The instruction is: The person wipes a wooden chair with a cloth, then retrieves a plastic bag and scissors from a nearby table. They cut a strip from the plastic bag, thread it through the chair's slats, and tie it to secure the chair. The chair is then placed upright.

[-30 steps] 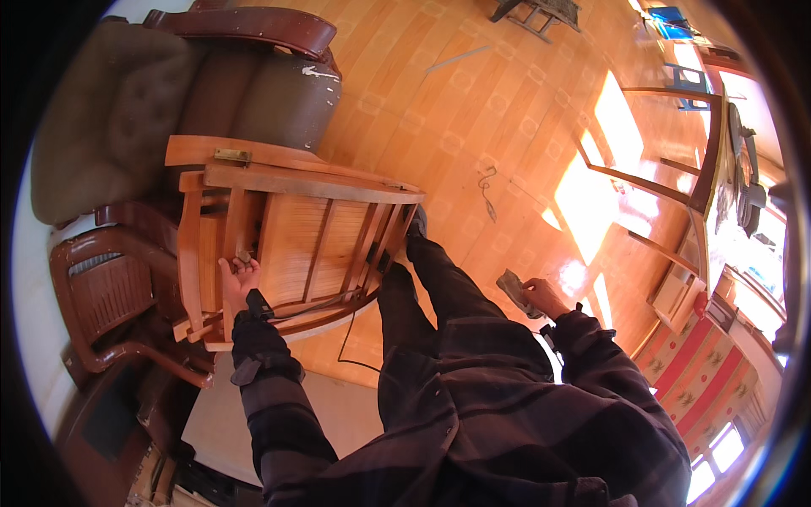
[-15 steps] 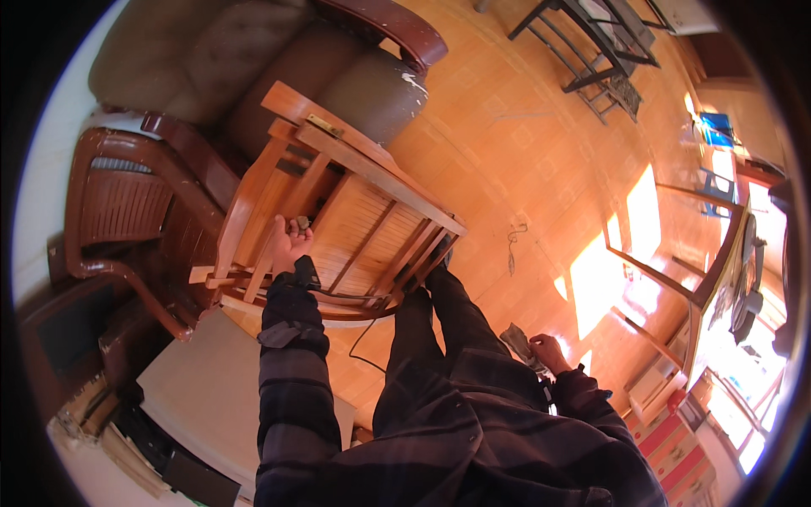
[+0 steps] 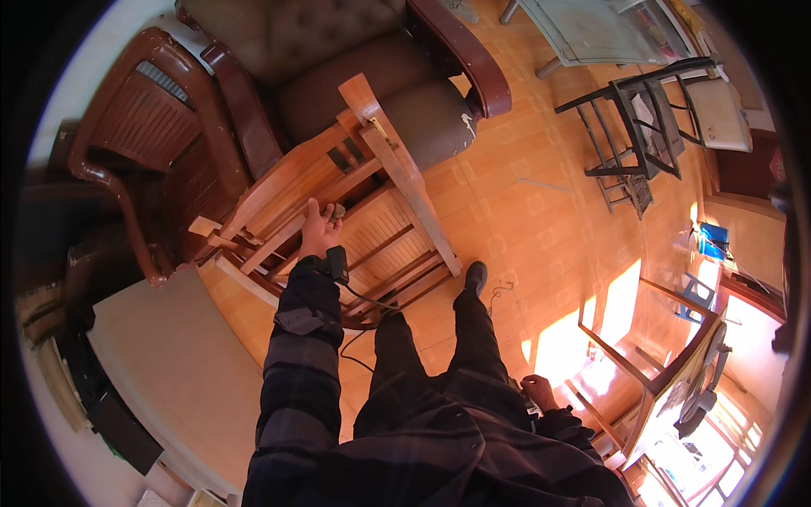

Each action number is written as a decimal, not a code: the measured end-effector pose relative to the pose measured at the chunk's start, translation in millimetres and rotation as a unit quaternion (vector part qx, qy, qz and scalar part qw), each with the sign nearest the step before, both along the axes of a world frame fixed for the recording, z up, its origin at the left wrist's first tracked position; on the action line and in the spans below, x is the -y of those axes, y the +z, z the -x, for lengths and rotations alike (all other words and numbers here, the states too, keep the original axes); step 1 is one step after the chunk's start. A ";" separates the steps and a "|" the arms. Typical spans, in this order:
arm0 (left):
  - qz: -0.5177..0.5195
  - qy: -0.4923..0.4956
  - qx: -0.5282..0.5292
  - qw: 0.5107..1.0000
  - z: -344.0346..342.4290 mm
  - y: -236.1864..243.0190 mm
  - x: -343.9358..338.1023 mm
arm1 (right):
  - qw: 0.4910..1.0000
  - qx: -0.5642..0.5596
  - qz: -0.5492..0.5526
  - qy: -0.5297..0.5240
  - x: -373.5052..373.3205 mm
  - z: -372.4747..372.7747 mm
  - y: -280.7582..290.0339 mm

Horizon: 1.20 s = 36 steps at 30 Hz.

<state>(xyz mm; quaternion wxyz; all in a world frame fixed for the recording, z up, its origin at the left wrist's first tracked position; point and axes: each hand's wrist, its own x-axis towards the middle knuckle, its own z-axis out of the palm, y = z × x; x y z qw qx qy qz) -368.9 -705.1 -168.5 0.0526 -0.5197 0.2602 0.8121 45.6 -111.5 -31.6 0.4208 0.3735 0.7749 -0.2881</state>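
My left hand (image 3: 318, 234) reaches onto a light-brown wooden chair (image 3: 384, 232) with a slatted seat, which stands tilted in front of me. Its fingers are curled around a small grey-brown lump (image 3: 339, 212), too small to identify. Whether this hand also grips the chair frame cannot be told. A black device with a cable (image 3: 338, 264) is strapped at the left wrist. Low by my right leg, my right hand (image 3: 538, 391) has its fingers curled; what lies in them, if anything, is hidden.
A dark padded armchair (image 3: 372, 76) stands just beyond the wooden chair, with a brown wooden armchair (image 3: 152, 110) to its left. A pale flat-topped piece (image 3: 169, 329) is at near left. Black chairs (image 3: 638, 127) and a glass table (image 3: 591, 34) stand at far right. A cable lies by my feet.
My view has swung, so the furniture appears farther right. My feet are wider apart, the right one stepped out. The grey cloth seen at my right hand no longer shows.
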 end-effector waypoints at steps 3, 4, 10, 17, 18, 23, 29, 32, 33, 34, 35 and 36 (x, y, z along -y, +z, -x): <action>0.039 0.020 0.008 0.999 -0.6 -1.7 -7.2 | 0.997 -0.004 -0.006 0.077 -42.8 24.0 -14.4; 0.049 0.019 0.013 0.999 -1.1 -2.1 -6.8 | 0.995 -0.003 0.008 0.104 -60.9 35.0 -19.5; 0.109 0.045 0.066 0.991 -4.5 -12.2 -11.0 | 0.995 0.024 0.064 0.077 -172.6 131.3 -56.7; 0.050 0.153 0.162 0.974 12.4 -28.2 -21.0 | 0.995 0.035 -0.012 0.090 -236.7 214.6 -30.6; 0.067 0.179 0.142 0.971 12.7 -33.2 -24.2 | 0.996 0.035 -0.011 0.079 -242.4 218.2 -24.5; 0.065 0.170 0.104 0.978 -1.8 -47.6 -19.9 | 0.991 0.092 -0.027 0.090 -266.6 225.6 -19.3; 0.117 0.117 0.091 0.982 -2.7 -45.8 -21.6 | 0.993 0.107 0.029 0.040 -277.5 257.5 -51.7; 0.123 0.108 0.080 0.983 -0.1 -38.1 -32.8 | 0.985 0.042 0.073 0.151 -277.9 272.9 -57.9; 0.118 0.100 0.056 0.986 -0.7 -34.3 -35.9 | 0.989 0.049 0.048 0.134 -278.0 275.6 -56.1; 0.109 0.097 0.054 0.988 0.5 -31.2 -38.8 | 0.987 0.039 0.072 0.141 -278.4 280.7 -54.5; 0.102 0.097 0.073 0.987 1.0 -27.8 -42.6 | 0.987 0.048 0.069 0.139 -277.6 285.6 -53.4; 0.126 0.074 0.075 0.986 -1.9 -23.5 -49.8 | 0.987 0.070 0.038 0.138 -277.5 290.8 -50.0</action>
